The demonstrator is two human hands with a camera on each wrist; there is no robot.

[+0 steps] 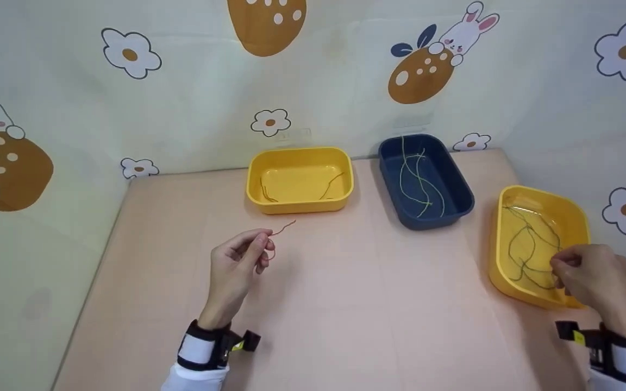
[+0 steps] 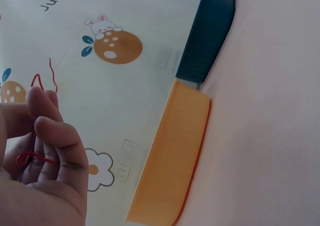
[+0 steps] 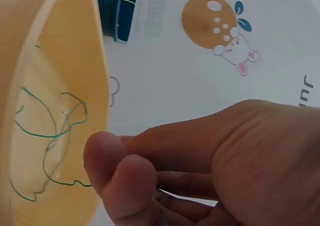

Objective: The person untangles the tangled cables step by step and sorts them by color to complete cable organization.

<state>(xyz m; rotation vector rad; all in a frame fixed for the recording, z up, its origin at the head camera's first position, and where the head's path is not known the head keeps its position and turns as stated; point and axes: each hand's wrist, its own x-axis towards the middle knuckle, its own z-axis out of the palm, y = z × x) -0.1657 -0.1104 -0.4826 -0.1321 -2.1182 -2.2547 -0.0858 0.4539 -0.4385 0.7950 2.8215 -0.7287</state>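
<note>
In the head view my left hand (image 1: pixel 237 263) is raised over the table, pinching a thin red thread (image 1: pixel 285 228) between thumb and forefinger. One end sticks out past the fingertips; in the left wrist view a loop of the red thread (image 2: pixel 30 157) hangs by the curled fingers. My right hand (image 1: pixel 598 277) is over the near right side of the right yellow bin (image 1: pixel 576 217), thumb and forefinger pressed together. A green thread (image 3: pixel 75 182) runs up to those fingertips, and its end is hidden behind them. Several green threads (image 1: pixel 533 233) lie curled in that bin.
Another yellow bin (image 1: pixel 302 206), holding a few short dark threads (image 1: pixel 265 191), stands at the back middle. Beside it a dark blue bin (image 1: pixel 457 187) contains pale yellow-green threads (image 1: pixel 424 187). A patterned sheet (image 1: pixel 335 81) rises behind the pink tabletop (image 1: pixel 335 298).
</note>
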